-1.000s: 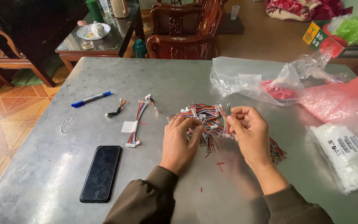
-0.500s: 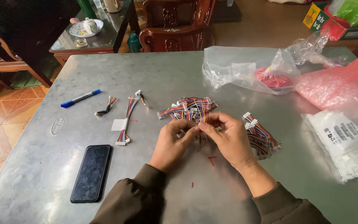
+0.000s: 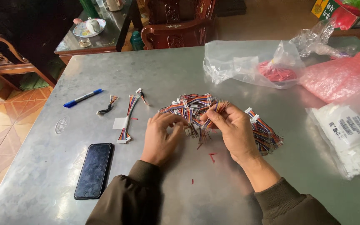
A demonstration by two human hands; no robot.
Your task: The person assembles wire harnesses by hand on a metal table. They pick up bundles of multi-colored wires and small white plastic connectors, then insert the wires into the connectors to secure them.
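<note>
Head view: left hand [image 3: 160, 138] and right hand [image 3: 230, 130], fingers pinched shut on one wire harness [image 3: 196, 125] mid-bench, held just over the harness pile [image 3: 190, 106] for easy picking; phone [image 3: 93, 170] set aside near the left edge.

Home room used as workbench: carved wooden chairs [image 3: 176, 29], tea tray [image 3: 89, 28], tiled floor [image 3: 5, 133], metal-topped table [image 3: 155, 71].

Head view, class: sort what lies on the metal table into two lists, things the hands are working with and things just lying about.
In use:
left hand
right hand
pile of coloured wire harnesses
second wire bundle

Lying about:
phone
blue pen
clear bag of red parts
bag of white parts
</note>
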